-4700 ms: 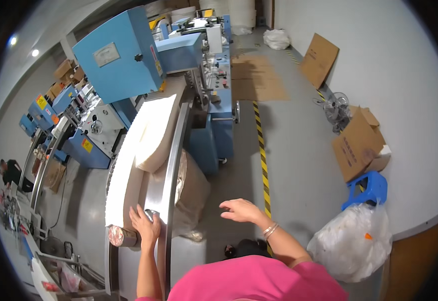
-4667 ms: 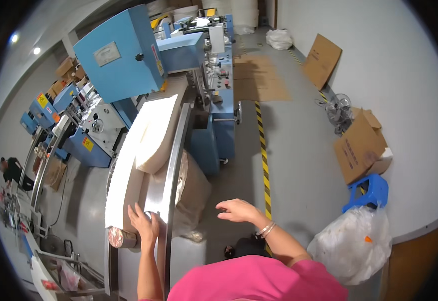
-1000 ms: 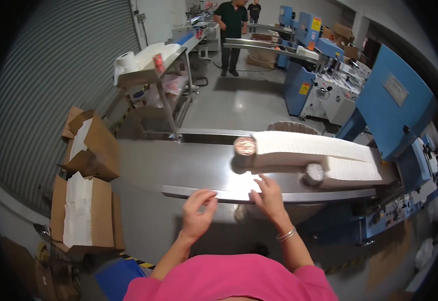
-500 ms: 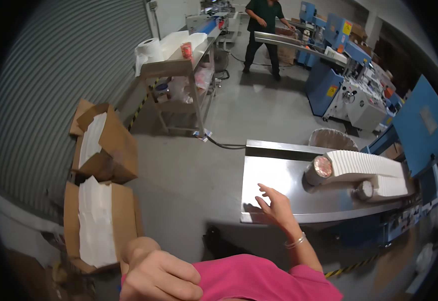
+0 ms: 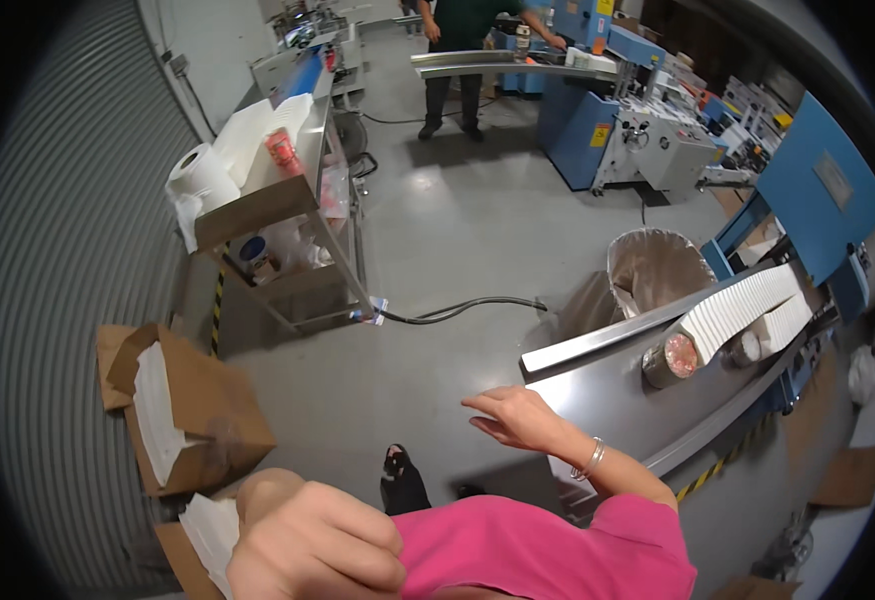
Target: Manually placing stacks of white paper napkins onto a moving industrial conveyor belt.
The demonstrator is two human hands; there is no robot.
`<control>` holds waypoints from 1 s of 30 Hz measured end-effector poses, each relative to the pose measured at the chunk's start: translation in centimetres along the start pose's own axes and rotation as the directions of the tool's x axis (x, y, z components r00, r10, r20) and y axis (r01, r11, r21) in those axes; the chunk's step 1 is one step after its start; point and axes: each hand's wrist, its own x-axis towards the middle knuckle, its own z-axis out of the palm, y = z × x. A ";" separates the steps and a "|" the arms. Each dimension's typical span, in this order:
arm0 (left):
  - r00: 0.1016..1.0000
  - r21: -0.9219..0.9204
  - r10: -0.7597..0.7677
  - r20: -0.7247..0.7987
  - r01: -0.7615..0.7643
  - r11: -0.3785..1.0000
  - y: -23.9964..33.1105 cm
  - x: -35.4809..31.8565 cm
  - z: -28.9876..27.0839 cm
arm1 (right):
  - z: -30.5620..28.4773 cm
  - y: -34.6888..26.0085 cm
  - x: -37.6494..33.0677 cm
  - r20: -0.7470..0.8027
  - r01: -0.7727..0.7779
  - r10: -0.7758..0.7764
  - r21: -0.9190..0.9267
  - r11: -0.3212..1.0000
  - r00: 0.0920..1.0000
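Observation:
My left hand (image 5: 312,545) is curled into a fist low at the left, close in front of my pink shirt. Its palm side is hidden, so whatever it may hold does not show. My right hand (image 5: 517,418), with bracelets at the wrist, is held out with fingers stretched and nothing in it. It hovers beside the near left end of a metal table (image 5: 607,395). On that table a round weight with a reddish end (image 5: 670,360) stands against a long row of folded white paper (image 5: 742,310). A smaller cylinder (image 5: 744,348) sits by a shorter row.
Cardboard boxes (image 5: 222,425) with white paper stand at the left by a ribbed shutter. Beyond them is a metal cart (image 5: 257,210) with a paper roll (image 5: 202,175). A lined bin (image 5: 657,270) stands behind the table. A cable (image 5: 457,312) crosses the floor. A person (image 5: 457,40) stands by blue machines.
The view has shifted, with the boxes lower and the table end farther right. My right hand has come off from over the tabletop to beside its end. My left hand stays in a fist.

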 end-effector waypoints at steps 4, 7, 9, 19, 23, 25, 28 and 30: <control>0.996 0.059 0.073 0.053 -0.076 0.995 -0.4 -2.7 -7.8 | 0.3 0.2 3.9 -0.130 -0.219 0.217 -0.003 0.976 0.968; 0.972 0.004 0.236 0.020 -0.236 0.972 -3.3 -2.4 -12.1 | 1.3 0.2 6.3 -0.191 -0.348 0.338 -0.023 0.937 0.922; 0.929 -0.042 0.355 -0.106 -0.361 0.932 -4.9 -2.1 -14.4 | 1.3 0.5 7.6 -0.219 -0.400 0.391 0.000 0.916 0.894; 0.851 -0.079 0.515 -0.100 -0.523 0.849 -18.4 -1.7 -28.4 | -5.4 9.3 13.1 -0.165 -0.669 0.668 0.058 0.741 0.726; 0.800 0.056 0.591 -0.099 -0.589 0.806 -24.0 1.0 -35.3 | -10.2 16.6 17.8 -0.055 -0.732 0.737 0.083 0.676 0.674; 0.797 0.128 0.590 -0.131 -0.576 0.807 -26.7 1.9 -38.7 | -11.8 20.9 20.3 -0.048 -0.702 0.701 -0.005 0.712 0.711; 0.822 -0.002 0.559 -0.108 -0.563 0.827 -31.3 2.5 -45.2 | -14.6 27.7 26.4 -0.015 -0.691 0.691 -0.047 0.721 0.723; 0.884 0.022 0.460 -0.078 -0.460 0.888 -32.3 2.0 -48.9 | -16.2 32.2 31.6 0.095 -0.647 0.643 0.016 0.762 0.760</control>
